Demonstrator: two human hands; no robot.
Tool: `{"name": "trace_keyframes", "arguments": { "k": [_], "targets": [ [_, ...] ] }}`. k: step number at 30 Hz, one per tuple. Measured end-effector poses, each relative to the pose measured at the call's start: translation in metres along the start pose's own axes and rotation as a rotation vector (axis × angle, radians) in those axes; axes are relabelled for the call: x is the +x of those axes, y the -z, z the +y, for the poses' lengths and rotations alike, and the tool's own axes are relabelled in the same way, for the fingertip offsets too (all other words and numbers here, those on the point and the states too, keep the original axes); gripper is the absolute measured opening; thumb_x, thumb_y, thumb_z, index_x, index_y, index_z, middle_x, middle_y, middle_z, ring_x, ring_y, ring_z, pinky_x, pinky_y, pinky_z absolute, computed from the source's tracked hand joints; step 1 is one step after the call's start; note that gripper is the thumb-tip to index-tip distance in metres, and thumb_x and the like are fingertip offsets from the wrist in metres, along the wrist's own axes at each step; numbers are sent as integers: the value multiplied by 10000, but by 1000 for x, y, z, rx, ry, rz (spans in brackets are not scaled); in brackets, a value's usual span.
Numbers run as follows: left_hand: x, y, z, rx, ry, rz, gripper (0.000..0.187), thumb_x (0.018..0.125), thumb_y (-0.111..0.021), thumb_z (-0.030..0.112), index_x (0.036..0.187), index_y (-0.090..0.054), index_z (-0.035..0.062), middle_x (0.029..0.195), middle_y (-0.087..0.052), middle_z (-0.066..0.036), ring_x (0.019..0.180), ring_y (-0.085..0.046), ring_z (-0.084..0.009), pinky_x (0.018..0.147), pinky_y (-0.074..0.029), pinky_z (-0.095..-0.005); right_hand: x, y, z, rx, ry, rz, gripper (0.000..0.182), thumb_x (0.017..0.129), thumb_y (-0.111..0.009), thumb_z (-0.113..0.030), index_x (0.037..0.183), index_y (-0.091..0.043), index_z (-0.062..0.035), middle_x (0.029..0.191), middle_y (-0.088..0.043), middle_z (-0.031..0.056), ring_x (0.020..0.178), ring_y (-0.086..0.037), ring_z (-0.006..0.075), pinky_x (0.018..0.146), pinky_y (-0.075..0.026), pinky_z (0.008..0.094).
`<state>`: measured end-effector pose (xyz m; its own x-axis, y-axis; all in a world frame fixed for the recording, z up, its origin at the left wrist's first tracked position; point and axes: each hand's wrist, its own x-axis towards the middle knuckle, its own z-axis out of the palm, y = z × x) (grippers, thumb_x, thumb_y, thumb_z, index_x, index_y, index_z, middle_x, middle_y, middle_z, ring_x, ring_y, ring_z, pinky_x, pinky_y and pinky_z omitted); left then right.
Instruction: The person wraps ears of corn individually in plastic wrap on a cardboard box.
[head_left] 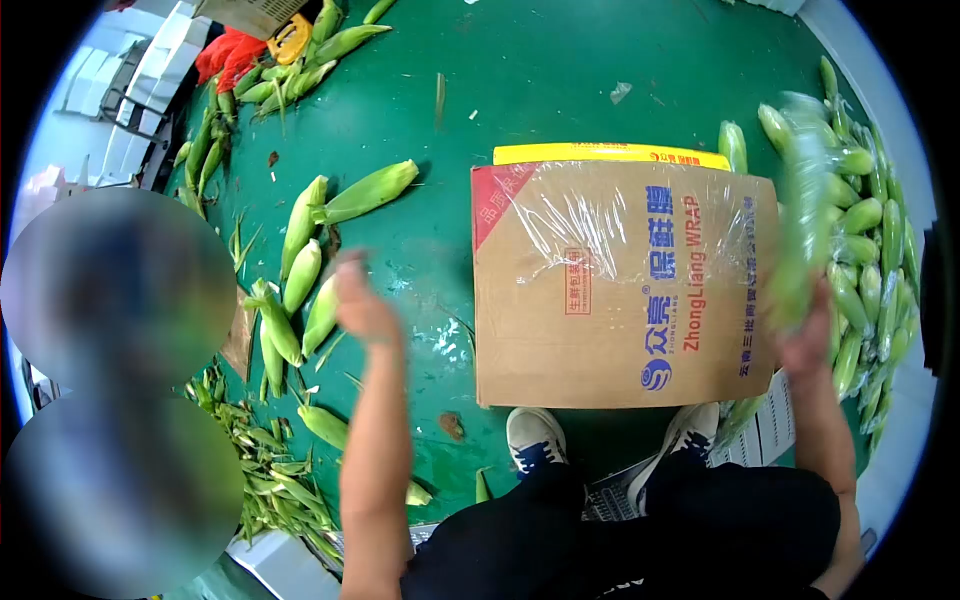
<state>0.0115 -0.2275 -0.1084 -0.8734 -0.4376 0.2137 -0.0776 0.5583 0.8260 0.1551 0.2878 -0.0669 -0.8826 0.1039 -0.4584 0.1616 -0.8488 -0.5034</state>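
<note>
Right of the box [570,350], the right hand [803,345] gripped wrapped corn [806,200], liable to slip if slackly held; left of it, the left hand [366,303] was too blurred to tell.

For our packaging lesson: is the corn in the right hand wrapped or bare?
Wrapped: despite some blur, clear, shiny film shows around the corn in the right hand.

The carton [560,350] at centre is matt brown cardboard, its top crossed by glossy, wrinkled clear plastic film [570,220]. At right, the wrapped ear [803,200] shines under clear plastic, as does the wrapped pile [862,217]. At left, the unwrapped ears [366,194] have smooth, satiny husks on a smooth green surface [540,80].
</note>
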Motion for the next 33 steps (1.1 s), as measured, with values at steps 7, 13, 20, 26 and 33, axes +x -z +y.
{"name": "trace_keyframes", "arguments": {
  "k": [7,13,20,26,33],
  "targets": [
    [70,107,-202,1305,114,-389,975,613,-965,303,1471,-512,210,1345,-561,-148,1265,-534,-384,1003,-493,-536,44,33,-101,-1461,817,573,272,1095,-469,-215,1284,-602,-71,1149,-666,93,1066,-636,231,948,-519,366],
    [43,88,-164,503,94,-46,773,737,-820,223,1406,-475,46,1269,-666,-213,1098,-670,-371,999,-513,-462,45,-63,-5,-1993,126,306,424,927,-724,-449,811,-641,-50,832,-653,137,777,-644,326,702,-496,447],
    [-17,-77,185,198,-769,-556,793,670,-828,-25,1404,-550,82,1330,-648,-145,1198,-650,-344,1015,-534,-410,58,-45,17,-2028,422,39,239,957,-668,-263,857,-616,-51,888,-654,162,843,-657,313,731,-497,443],
    [-67,-182,219,479,-898,-924,663,664,-805,68,1287,-579,99,1177,-658,-132,1130,-630,-388,916,-549,-468,44,-7,24,-538,449,82,282,1026,-586,-215,1163,-686,11,1127,-737,90,991,-675,154,882,-525,343],
    [-64,-187,224,544,-896,-1028,684,685,-811,107,1313,-543,78,1237,-619,-162,1166,-606,-403,950,-524,-495,83,-66,19,-1989,967,-242,581,869,-778,-291,1383,-579,-108,1242,-639,140,1187,-601,323,1017,-485,452]
  ]
}}
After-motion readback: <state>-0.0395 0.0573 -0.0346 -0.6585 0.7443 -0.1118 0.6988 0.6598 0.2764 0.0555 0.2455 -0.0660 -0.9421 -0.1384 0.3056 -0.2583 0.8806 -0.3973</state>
